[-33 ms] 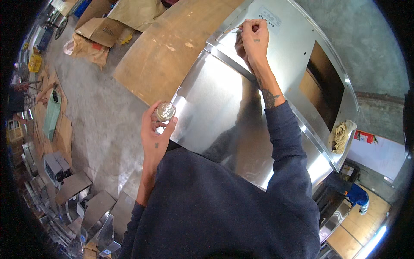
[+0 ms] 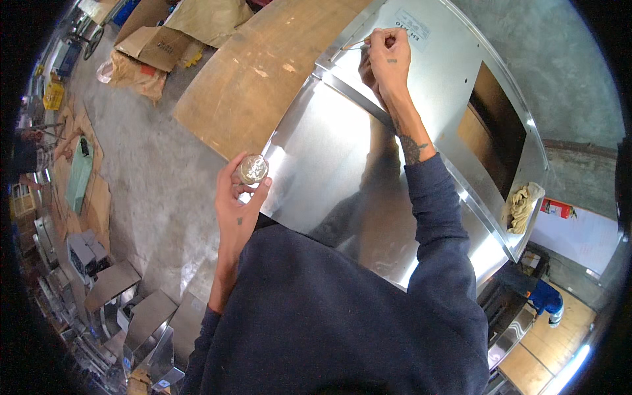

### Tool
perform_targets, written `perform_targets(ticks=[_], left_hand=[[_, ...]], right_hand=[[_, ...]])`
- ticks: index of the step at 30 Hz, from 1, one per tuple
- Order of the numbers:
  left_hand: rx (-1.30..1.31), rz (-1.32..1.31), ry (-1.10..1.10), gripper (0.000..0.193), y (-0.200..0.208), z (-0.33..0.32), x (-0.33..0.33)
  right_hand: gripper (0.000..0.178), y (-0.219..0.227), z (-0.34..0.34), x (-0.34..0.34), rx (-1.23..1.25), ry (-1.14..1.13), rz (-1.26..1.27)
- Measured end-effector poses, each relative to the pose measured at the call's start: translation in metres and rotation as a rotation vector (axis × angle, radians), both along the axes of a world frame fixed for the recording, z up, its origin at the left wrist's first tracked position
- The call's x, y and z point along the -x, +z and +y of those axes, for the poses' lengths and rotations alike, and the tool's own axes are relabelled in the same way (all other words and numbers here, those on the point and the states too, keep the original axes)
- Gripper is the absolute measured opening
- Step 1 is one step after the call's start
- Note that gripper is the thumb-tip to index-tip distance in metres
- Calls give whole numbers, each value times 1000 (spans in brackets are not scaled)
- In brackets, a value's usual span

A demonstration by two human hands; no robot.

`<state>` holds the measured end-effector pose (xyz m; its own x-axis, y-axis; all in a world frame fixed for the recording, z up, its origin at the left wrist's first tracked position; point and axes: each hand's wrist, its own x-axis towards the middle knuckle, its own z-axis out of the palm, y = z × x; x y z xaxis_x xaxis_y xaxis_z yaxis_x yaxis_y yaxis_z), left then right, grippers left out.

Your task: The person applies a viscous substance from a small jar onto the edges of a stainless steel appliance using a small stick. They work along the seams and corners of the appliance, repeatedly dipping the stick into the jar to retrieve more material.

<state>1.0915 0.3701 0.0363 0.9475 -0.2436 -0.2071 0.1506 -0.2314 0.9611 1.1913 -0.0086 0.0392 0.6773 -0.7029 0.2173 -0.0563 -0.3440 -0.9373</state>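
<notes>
At the left side of the far metal panel [image 2: 438, 72], the right hand [image 2: 390, 62] pinches a thin stick [image 2: 356, 46] while the nearer left hand [image 2: 239, 204] grips a round container [image 2: 253, 169], seemingly delicate work whose next move calls for steadiness.

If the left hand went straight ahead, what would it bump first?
Probably the flat brown wooden board ahead of the left hand; depth is unclear, so it might pass above it.

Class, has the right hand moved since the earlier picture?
No, the right hand shows no visible shift in any direction against the metal panel beneath it.
</notes>
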Motion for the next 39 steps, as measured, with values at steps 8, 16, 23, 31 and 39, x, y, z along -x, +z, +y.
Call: perform_targets(ticks=[8,16,23,31,39], left_hand=[[24,-36,-23,63,-3,-6,-10],[18,-17,-20,64,-2,-7,-10],[22,-34,-24,63,-1,-6,-10],[6,-28,-23,63,1,-7,-10],[-28,-121,-67,64,-5,-5,-11]], right_hand=[[26,10,2,-7,-6,12,29],[26,8,0,-9,40,20,40],[26,9,3,-10,50,22,21],[25,4,0,-10,9,25,-1],[23,13,5,-7,-64,-8,0]])
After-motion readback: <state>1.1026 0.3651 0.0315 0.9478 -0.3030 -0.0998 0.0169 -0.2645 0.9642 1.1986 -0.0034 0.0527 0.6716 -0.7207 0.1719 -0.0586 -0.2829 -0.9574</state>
